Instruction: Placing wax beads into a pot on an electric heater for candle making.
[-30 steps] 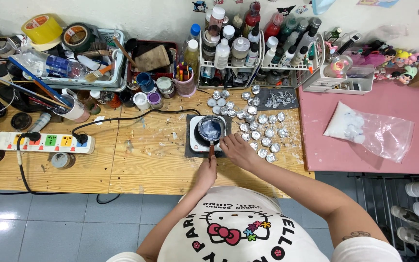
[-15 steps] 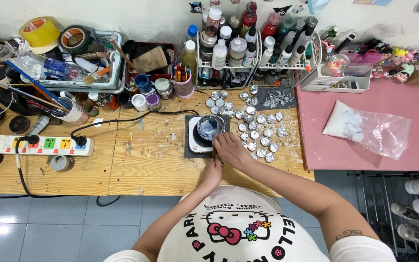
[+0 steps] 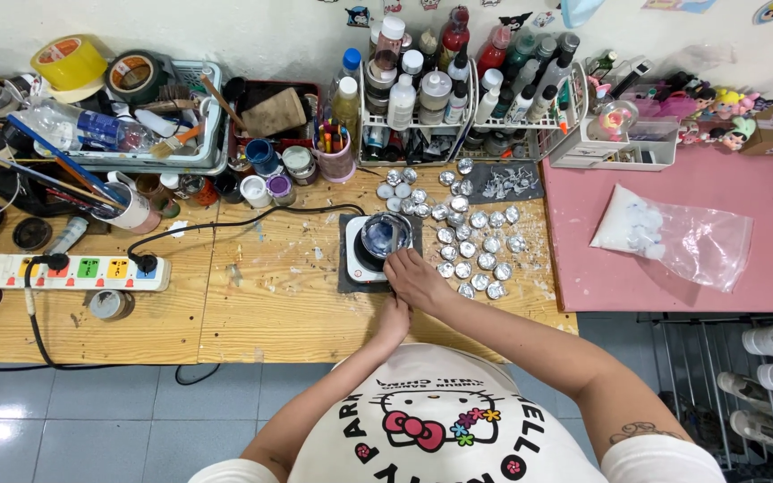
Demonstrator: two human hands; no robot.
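1. A small metal melting pot (image 3: 385, 234) sits on a white electric hot plate (image 3: 361, 259), which stands on a dark mat (image 3: 347, 279) near the middle of the wooden workbench (image 3: 261, 304); the pot holds a pale bluish liquid.
2. The right hand (image 3: 415, 279) rests at the pot's near rim, over the handle, fingers curled; whether they actually grip anything cannot be told.
3. The left hand (image 3: 394, 320) lies just near of it, under the right hand at the bench's near edge (its fingers are hidden, so its grip cannot be told).
4. Right of the hot plate lies a cluster of small foil cups (image 3: 479, 255), most with a whitish fill.
5. A clear plastic bag (image 3: 673, 237) of white lumps lies on the pink table (image 3: 762, 286), well to the right.
6. At the far edge, a white wire rack (image 3: 467, 116) holds many bottles, a pink cup (image 3: 336, 156) holds coloured pens, and small paint jars (image 3: 270, 179) stand beside it.
7. A power strip (image 3: 78, 273) lies at the left.
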